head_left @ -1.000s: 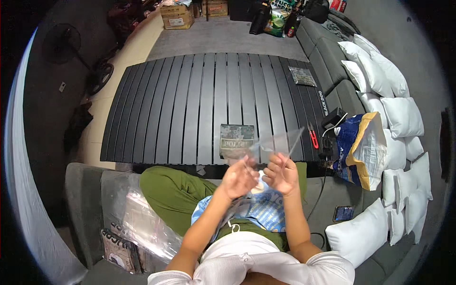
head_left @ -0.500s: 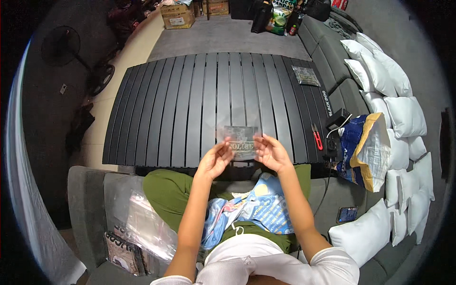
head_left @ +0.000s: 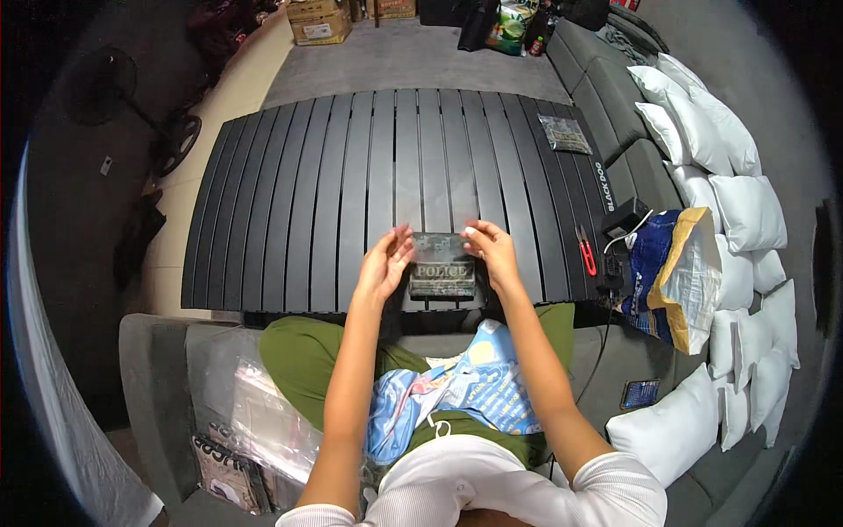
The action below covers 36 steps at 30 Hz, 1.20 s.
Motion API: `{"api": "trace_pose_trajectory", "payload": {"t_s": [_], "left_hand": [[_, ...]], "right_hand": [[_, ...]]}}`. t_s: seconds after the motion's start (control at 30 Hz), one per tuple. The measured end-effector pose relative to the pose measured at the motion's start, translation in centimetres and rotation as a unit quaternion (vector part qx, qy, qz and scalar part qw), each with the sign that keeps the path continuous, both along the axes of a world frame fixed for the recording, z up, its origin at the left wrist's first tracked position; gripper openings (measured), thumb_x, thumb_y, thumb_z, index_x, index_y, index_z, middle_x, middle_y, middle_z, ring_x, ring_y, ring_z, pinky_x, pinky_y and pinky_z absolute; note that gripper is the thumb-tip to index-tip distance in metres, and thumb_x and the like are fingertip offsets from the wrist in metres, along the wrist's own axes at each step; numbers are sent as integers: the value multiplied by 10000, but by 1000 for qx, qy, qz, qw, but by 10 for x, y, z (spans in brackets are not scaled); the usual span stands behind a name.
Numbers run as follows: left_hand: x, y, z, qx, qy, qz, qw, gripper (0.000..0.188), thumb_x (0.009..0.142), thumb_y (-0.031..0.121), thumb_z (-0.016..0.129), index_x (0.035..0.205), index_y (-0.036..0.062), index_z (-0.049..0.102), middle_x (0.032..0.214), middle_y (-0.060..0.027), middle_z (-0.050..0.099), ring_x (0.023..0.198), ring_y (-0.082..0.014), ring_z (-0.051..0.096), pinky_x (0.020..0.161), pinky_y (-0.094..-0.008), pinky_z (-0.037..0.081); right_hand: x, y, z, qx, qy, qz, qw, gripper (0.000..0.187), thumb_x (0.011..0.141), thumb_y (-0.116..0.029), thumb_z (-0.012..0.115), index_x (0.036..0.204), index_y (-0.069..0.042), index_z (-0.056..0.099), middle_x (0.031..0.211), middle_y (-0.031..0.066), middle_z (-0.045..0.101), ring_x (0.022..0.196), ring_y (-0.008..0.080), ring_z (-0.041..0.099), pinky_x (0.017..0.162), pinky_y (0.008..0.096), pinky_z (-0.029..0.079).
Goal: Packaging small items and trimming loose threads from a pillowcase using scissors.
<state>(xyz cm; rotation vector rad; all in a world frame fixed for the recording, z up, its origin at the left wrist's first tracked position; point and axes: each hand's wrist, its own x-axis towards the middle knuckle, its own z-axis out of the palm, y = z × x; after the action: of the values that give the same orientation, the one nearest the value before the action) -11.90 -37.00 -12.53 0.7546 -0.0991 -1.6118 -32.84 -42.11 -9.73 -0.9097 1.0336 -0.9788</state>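
Observation:
A dark folded item with pale lettering, probably cloth, sits inside a clear plastic bag [head_left: 443, 271] at the table's near edge. On the bag's left side, my left hand [head_left: 386, 258] has its fingers curled in at the upper edge, pinching the film. My right hand [head_left: 493, 255] pinches the opposite edge, thumb and forefinger together. The film's far end is faint against the dark slats. Across my lap lies a blue printed cloth [head_left: 500, 373].
The black slatted table [head_left: 325, 193] bears a second bagged packet [head_left: 565, 134], red thread snips [head_left: 586, 253] and a black adapter [head_left: 625, 218]. Beside me are clear bags [head_left: 272, 417], packaged dark items [head_left: 230, 470], a phone [head_left: 640, 394], white pillows [head_left: 663, 426] and a blue-yellow sack [head_left: 672, 277].
The bagged item has come slightly lower, toward the table's near edge, and its lettering is plainer. Both hands have shifted up along the bag's sides and a little apart.

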Motion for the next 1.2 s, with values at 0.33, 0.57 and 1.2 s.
{"api": "trace_pose_trajectory", "payload": {"t_s": [0.33,0.57,1.2], "left_hand": [[4,-1,-9,16,-136,39,990,300,875,135,553,1132,-17,527,1039,-91,604,860,-128,572,780,-252,463],[3,-14,-33,58,-258,27,964,340,880,148,554,1158,-44,509,968,-65,615,781,-105,575,724,-233,474],[-11,-27,-29,86,-513,-46,853,301,858,183,564,1036,-56,604,824,-48,638,692,-99,560,647,-231,443]], "right_hand": [[26,-25,-27,-17,93,-1,996,215,866,-145,553,1017,-7,617,843,42,650,626,63,547,596,198,463],[33,-42,-47,-114,217,6,969,217,859,-127,542,989,20,634,804,50,659,635,82,567,586,208,453],[18,-48,-47,-200,414,-6,888,197,794,-176,596,929,-57,677,835,159,658,768,254,650,690,323,486]]}}
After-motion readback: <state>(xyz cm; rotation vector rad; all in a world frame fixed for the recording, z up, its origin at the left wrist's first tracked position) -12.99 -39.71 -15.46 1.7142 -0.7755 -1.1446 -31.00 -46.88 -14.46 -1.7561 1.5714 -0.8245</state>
